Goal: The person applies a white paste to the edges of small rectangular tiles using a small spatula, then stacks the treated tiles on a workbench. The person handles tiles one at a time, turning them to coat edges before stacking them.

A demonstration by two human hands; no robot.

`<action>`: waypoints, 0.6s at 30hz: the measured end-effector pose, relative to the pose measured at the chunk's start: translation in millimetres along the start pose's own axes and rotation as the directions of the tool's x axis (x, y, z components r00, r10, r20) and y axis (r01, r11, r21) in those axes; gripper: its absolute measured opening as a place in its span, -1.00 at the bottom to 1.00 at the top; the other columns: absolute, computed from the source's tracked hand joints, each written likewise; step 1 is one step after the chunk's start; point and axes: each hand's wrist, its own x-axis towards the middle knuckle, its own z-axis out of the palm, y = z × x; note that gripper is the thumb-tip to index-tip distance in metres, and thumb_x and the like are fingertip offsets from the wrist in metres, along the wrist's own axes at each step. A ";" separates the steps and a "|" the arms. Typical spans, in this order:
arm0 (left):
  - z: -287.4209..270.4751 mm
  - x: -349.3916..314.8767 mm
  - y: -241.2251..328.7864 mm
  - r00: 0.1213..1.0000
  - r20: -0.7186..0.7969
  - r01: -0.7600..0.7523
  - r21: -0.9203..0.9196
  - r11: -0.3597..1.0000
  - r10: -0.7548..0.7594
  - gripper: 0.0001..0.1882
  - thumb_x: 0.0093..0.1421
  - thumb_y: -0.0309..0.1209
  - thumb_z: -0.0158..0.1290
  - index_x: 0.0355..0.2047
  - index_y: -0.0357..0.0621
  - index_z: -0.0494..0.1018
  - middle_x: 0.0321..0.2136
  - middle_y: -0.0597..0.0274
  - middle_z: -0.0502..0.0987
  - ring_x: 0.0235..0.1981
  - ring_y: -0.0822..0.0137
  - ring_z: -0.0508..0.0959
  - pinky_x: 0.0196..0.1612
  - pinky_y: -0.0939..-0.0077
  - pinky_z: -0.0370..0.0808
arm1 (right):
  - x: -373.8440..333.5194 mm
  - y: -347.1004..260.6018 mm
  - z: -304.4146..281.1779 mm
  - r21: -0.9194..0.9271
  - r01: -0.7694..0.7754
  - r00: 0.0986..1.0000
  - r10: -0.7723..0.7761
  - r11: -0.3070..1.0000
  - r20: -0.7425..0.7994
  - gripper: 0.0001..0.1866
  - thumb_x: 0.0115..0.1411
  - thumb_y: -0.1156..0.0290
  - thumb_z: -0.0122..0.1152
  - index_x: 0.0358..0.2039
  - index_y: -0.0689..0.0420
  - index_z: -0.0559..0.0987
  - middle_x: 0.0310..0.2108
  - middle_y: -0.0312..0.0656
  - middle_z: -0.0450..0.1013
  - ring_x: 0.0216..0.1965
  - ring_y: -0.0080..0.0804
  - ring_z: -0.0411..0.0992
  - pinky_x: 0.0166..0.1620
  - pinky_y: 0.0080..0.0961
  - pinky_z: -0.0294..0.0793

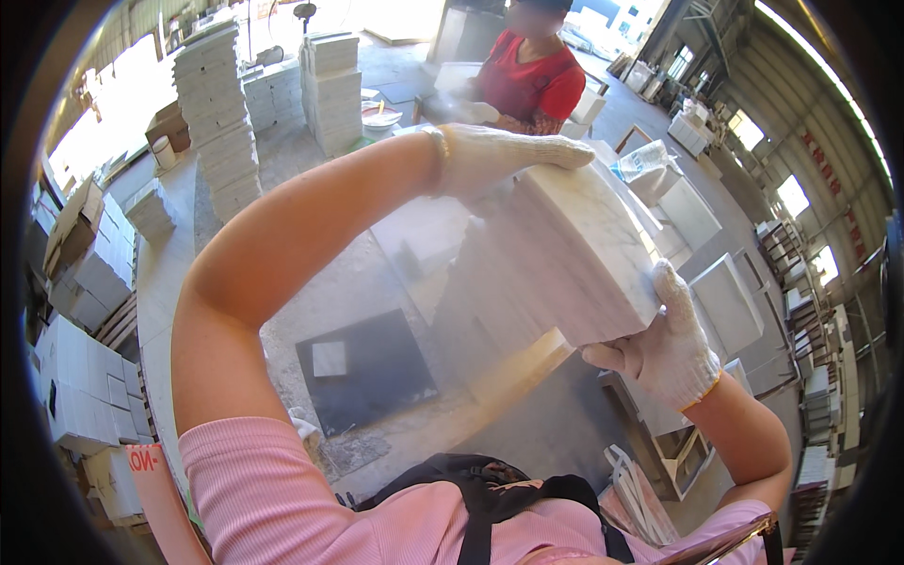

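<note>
Between my two hands is a stack of pale marble tiles with grey veins on its upper face and thin layers along its side. My left hand, in a white knit glove, lies along the far end of the stack with its fingers stretched and pressed against it. At the near right corner my right hand, also gloved, grips the stack, with the thumb along the upper edge and fingers curled at the lower edge. The left palm and the stack's underside are hidden.
Below the tiles lies a dark square plate with a small pale tile on it. Tall tile stacks stand at the far left. Across from me is a person in red. A wooden frame stands at the lower right.
</note>
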 end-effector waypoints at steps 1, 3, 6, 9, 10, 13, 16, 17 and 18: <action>-1.3 0.5 0.4 0.999 -0.003 -0.045 0.081 0.996 0.046 0.09 -0.01 -0.69 0.19 0.49 0.45 0.11 0.07 0.14 0.60 -0.05 0.18 0.62 0.02 0.29 0.55 | 0.2 0.6 -0.4 0.023 -0.005 1.000 0.005 1.000 -0.023 0.04 0.18 -0.44 0.16 0.43 0.06 0.23 0.22 -0.03 0.42 0.14 -0.06 0.52 -0.01 -0.14 0.74; -5.0 0.7 4.5 0.973 -0.024 -0.210 0.324 0.922 0.230 0.10 0.00 -0.66 0.20 0.50 0.44 0.09 0.07 0.11 0.60 -0.05 0.17 0.63 0.02 0.31 0.55 | 0.2 1.7 -1.8 0.020 -0.001 1.000 0.001 1.000 -0.009 0.04 0.17 -0.44 0.16 0.44 0.06 0.22 0.21 -0.02 0.42 0.14 -0.05 0.52 -0.01 -0.13 0.74; -11.4 1.1 20.5 0.977 0.023 -0.206 0.386 0.899 0.213 0.05 0.01 -0.55 0.25 0.50 0.40 0.12 0.11 0.08 0.60 -0.01 0.12 0.63 0.06 0.35 0.53 | 0.6 3.4 -3.6 0.015 0.008 1.000 -0.008 1.000 -0.030 0.05 0.17 -0.46 0.14 0.43 0.07 0.24 0.20 0.00 0.43 0.13 -0.05 0.52 -0.01 -0.14 0.74; -21.7 1.9 48.4 0.992 0.071 0.103 0.024 0.994 -0.104 -0.03 0.03 -0.40 0.30 0.47 0.39 0.20 0.10 0.07 0.60 -0.02 0.11 0.64 0.06 0.37 0.54 | 1.9 4.0 -3.8 -0.003 0.000 1.000 0.000 1.000 -0.030 0.08 0.16 -0.50 0.11 0.39 0.16 0.29 0.16 0.02 0.45 0.11 -0.06 0.53 0.00 -0.17 0.73; -23.5 -2.5 56.8 0.990 0.043 0.136 -0.020 0.991 -0.135 -0.12 0.07 -0.28 0.31 0.42 0.26 0.26 0.06 0.06 0.61 -0.05 0.15 0.65 0.04 0.39 0.54 | 2.1 4.0 -3.2 0.005 -0.010 0.999 0.010 1.000 -0.037 0.10 0.15 -0.52 0.10 0.38 0.19 0.30 0.15 0.03 0.46 0.10 -0.07 0.53 0.00 -0.18 0.73; -27.3 -15.0 73.2 0.945 0.048 0.314 -0.413 0.855 -0.324 -0.22 0.16 0.05 0.30 0.29 -0.09 0.43 -0.03 0.05 0.64 -0.11 0.28 0.66 -0.01 0.43 0.56 | 2.8 3.6 -0.6 -0.026 -0.031 0.999 0.031 0.999 -0.019 0.15 0.14 -0.57 0.05 0.33 0.31 0.34 0.13 0.05 0.47 0.05 -0.08 0.53 0.01 -0.21 0.70; -20.0 -24.5 67.8 0.933 -0.055 0.292 -0.464 0.837 -0.356 -0.21 0.29 0.20 0.11 0.26 -0.23 0.44 0.03 0.04 0.60 -0.05 0.30 0.65 -0.01 0.37 0.60 | 1.4 4.1 -0.8 -0.008 -0.030 0.999 0.030 1.000 -0.041 0.19 0.13 -0.60 0.02 0.30 0.36 0.35 0.12 0.08 0.46 0.02 -0.09 0.53 0.03 -0.20 0.68; -17.6 -27.2 61.9 0.930 -0.103 0.269 -0.462 0.845 -0.352 -0.20 0.34 0.23 0.03 0.26 -0.24 0.44 0.07 0.03 0.58 -0.02 0.28 0.65 -0.01 0.34 0.62 | 1.1 5.0 -1.9 -0.031 -0.043 0.997 0.041 0.999 -0.060 0.20 0.13 -0.61 0.01 0.31 0.36 0.35 0.12 0.08 0.46 0.02 -0.09 0.53 0.03 -0.20 0.67; -14.6 -32.2 54.7 0.916 -0.222 0.196 -0.478 0.856 -0.334 -0.19 0.34 0.24 0.02 0.26 -0.26 0.43 0.08 0.02 0.58 -0.01 0.27 0.64 0.02 0.34 0.61 | 0.7 5.5 -4.3 -0.030 -0.048 0.998 0.047 0.998 -0.051 0.20 0.13 -0.62 -0.01 0.31 0.36 0.35 0.12 0.08 0.46 0.02 -0.09 0.53 0.04 -0.20 0.67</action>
